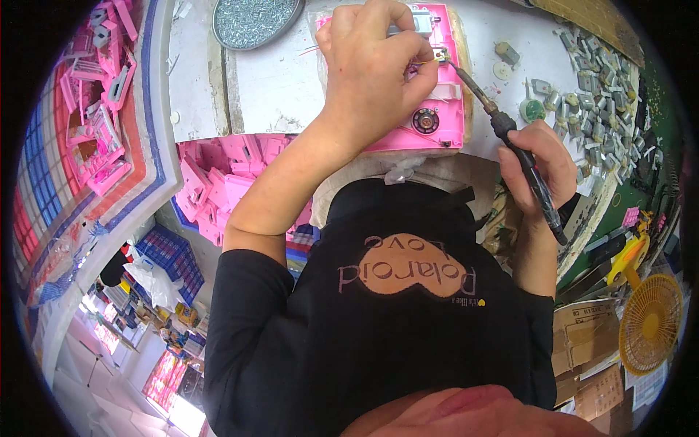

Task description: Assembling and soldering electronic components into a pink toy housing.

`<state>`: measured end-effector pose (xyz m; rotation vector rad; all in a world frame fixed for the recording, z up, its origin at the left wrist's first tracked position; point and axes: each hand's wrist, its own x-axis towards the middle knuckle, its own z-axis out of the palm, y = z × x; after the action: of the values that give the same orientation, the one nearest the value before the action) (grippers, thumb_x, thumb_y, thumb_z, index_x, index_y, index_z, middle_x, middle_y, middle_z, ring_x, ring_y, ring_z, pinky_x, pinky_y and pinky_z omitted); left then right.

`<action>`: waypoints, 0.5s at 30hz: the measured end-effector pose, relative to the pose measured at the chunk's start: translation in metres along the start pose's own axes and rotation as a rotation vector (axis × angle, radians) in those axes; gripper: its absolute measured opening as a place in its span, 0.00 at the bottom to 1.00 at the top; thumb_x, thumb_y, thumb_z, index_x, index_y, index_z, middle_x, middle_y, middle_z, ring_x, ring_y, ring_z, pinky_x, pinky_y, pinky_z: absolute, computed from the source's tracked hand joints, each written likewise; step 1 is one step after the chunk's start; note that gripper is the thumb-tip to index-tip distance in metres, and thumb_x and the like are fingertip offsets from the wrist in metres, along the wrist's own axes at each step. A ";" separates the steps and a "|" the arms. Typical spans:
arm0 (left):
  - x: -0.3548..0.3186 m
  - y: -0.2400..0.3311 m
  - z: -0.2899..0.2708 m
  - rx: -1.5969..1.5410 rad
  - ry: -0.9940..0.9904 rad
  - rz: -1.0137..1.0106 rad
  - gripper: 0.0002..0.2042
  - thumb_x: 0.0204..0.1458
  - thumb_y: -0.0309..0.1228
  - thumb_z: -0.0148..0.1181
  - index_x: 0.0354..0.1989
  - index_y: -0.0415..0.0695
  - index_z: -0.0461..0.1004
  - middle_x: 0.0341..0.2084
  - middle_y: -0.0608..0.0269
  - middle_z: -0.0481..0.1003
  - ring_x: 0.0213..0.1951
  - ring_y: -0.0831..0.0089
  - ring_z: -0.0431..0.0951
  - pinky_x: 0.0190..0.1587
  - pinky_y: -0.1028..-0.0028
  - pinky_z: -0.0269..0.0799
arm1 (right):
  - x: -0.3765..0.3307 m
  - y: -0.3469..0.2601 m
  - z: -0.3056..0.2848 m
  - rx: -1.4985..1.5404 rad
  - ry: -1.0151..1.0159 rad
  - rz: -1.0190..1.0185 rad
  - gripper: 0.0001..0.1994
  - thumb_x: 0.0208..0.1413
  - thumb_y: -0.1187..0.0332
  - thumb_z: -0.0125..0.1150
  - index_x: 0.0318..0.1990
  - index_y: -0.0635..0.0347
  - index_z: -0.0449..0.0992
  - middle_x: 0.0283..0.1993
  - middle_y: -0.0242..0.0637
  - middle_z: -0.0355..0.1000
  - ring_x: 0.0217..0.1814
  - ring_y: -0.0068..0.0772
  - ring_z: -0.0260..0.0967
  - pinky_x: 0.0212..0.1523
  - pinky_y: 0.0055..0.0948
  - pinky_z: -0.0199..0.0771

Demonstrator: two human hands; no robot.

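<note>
Soldering iron [526, 169] in right hand [542, 166], grip closed round the black handle. Long axis diagonal: tip up-left, touching a metal contact on the pink housing [437, 109]; handle end down-right, past the bench [277, 80] edge. Left hand [371, 65] pressed on the housing, fingers pinched closed on a thin wire beside the tip. Round tin [255, 20] of small screws at top. Pink parts heaped in bin [218, 182] below the bench. Small motors [590, 95] scattered right.

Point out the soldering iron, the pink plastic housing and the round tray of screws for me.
soldering iron [526, 164]: head view, on its black handle in the right hand.
pink plastic housing [445, 109]: head view, on its right part, above the round speaker.
round tray of screws [251, 18]: head view, on the screw heap.
</note>
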<state>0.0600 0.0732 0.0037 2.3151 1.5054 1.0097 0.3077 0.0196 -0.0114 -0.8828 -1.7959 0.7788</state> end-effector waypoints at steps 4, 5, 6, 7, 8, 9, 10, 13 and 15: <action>0.000 0.000 0.000 -0.016 0.007 -0.004 0.06 0.39 0.27 0.69 0.23 0.46 0.76 0.35 0.61 0.71 0.40 0.58 0.68 0.43 0.59 0.57 | 0.004 -0.002 0.004 -0.046 0.024 -0.004 0.14 0.46 0.80 0.73 0.42 0.68 0.78 0.26 0.39 0.73 0.24 0.32 0.67 0.25 0.26 0.63; 0.000 0.000 0.000 -0.013 0.002 -0.006 0.06 0.39 0.27 0.69 0.23 0.46 0.76 0.35 0.61 0.71 0.40 0.58 0.68 0.43 0.59 0.57 | 0.003 -0.002 0.004 -0.037 0.025 -0.004 0.14 0.46 0.80 0.73 0.42 0.68 0.78 0.26 0.39 0.74 0.24 0.32 0.67 0.25 0.26 0.63; 0.000 0.001 0.000 -0.010 -0.002 -0.009 0.06 0.39 0.27 0.69 0.23 0.46 0.76 0.35 0.61 0.71 0.40 0.58 0.68 0.43 0.59 0.57 | 0.003 -0.001 0.004 -0.028 0.026 -0.004 0.14 0.46 0.80 0.73 0.42 0.68 0.78 0.26 0.39 0.74 0.24 0.31 0.67 0.25 0.26 0.63; 0.000 0.002 -0.001 -0.007 -0.007 -0.012 0.06 0.40 0.27 0.69 0.23 0.46 0.76 0.35 0.61 0.71 0.40 0.58 0.68 0.43 0.58 0.57 | 0.002 0.000 0.005 -0.019 0.026 -0.003 0.14 0.46 0.80 0.73 0.42 0.68 0.78 0.26 0.39 0.74 0.24 0.31 0.67 0.25 0.26 0.63; 0.000 0.001 0.000 -0.009 -0.004 -0.011 0.06 0.40 0.27 0.69 0.23 0.46 0.76 0.35 0.61 0.71 0.40 0.58 0.68 0.43 0.58 0.57 | 0.001 -0.001 0.004 -0.009 0.032 0.009 0.14 0.46 0.80 0.73 0.42 0.68 0.78 0.26 0.39 0.74 0.24 0.31 0.67 0.25 0.26 0.63; 0.000 0.001 0.000 -0.010 -0.001 -0.010 0.06 0.40 0.27 0.69 0.23 0.46 0.76 0.35 0.61 0.71 0.40 0.58 0.68 0.43 0.58 0.57 | -0.001 -0.001 0.003 0.001 0.038 0.022 0.14 0.46 0.81 0.73 0.42 0.68 0.78 0.27 0.39 0.74 0.24 0.31 0.67 0.25 0.25 0.63; 0.000 0.000 0.001 -0.011 0.002 -0.009 0.06 0.40 0.27 0.69 0.23 0.46 0.76 0.35 0.61 0.71 0.40 0.58 0.68 0.43 0.58 0.57 | -0.002 -0.002 0.002 0.012 0.043 0.033 0.14 0.46 0.81 0.73 0.42 0.68 0.78 0.27 0.39 0.74 0.24 0.31 0.67 0.25 0.25 0.63; -0.001 0.000 0.001 -0.017 0.005 -0.013 0.06 0.40 0.27 0.69 0.23 0.46 0.76 0.35 0.61 0.71 0.40 0.58 0.68 0.43 0.58 0.58 | -0.004 -0.001 0.000 0.044 0.078 0.025 0.15 0.45 0.82 0.72 0.43 0.69 0.78 0.27 0.40 0.74 0.24 0.31 0.67 0.25 0.25 0.63; 0.000 0.002 -0.001 -0.003 -0.008 -0.007 0.06 0.39 0.27 0.69 0.23 0.46 0.76 0.35 0.61 0.71 0.40 0.58 0.68 0.43 0.58 0.58 | -0.004 -0.003 0.000 0.040 0.069 0.027 0.16 0.45 0.82 0.72 0.43 0.69 0.78 0.27 0.40 0.74 0.24 0.31 0.67 0.25 0.25 0.63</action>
<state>0.0609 0.0725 0.0051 2.3071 1.5066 0.9990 0.3084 0.0149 -0.0109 -0.8984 -1.7055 0.7893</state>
